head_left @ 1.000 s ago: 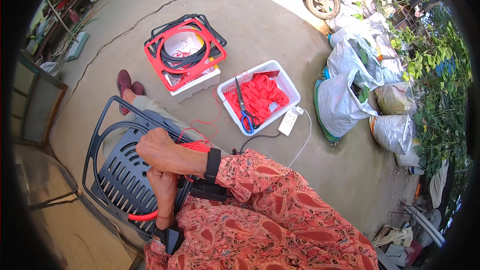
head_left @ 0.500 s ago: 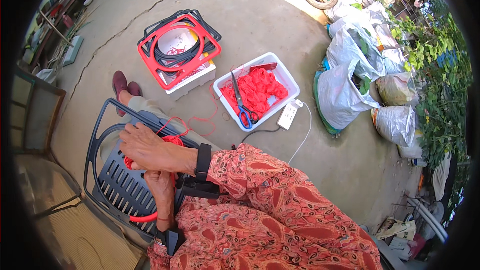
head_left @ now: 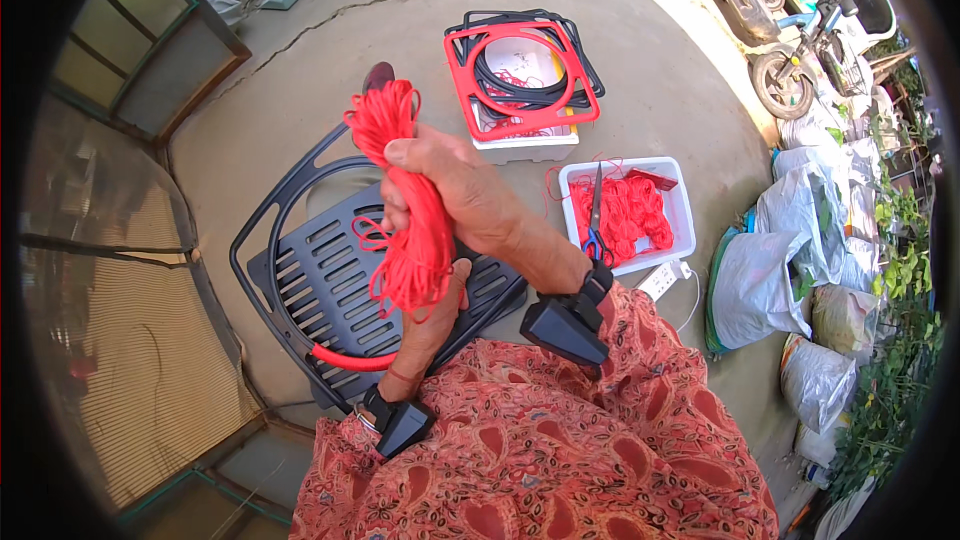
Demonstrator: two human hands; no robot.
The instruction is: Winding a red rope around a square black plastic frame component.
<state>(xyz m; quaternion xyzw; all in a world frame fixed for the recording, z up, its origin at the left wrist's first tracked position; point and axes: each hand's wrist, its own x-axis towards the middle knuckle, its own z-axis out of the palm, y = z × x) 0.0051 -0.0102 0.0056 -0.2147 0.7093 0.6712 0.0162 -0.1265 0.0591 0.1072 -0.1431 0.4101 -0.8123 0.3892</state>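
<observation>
My right hand (head_left: 450,185) is closed round the middle of a thick hank of red cord (head_left: 420,240), held up with loops fanning out at its top and bottom. Behind the lower loops is my left hand (head_left: 440,305), its thumb side showing and most of its fingers hidden. A dark frame with a round inner ring (head_left: 262,270) lies under my hands. Red cord (head_left: 350,360) is wound tightly along part of that ring. Beneath the frame is a grey slotted plastic surface (head_left: 335,245).
A white tub (head_left: 683,210) holds more red cord and blue-handled scissors (head_left: 596,220). Red and black frames (head_left: 590,105) sit on a white box (head_left: 530,148). A power strip (head_left: 662,280) lies beside the tub. Stuffed sacks (head_left: 755,285) stand at the right, near a parked two-wheeler (head_left: 785,85).
My right hand has lifted the red hank up off the frame. My left hand stays low by the frame. The whole view has swung left, shifting the tub and box rightward.
</observation>
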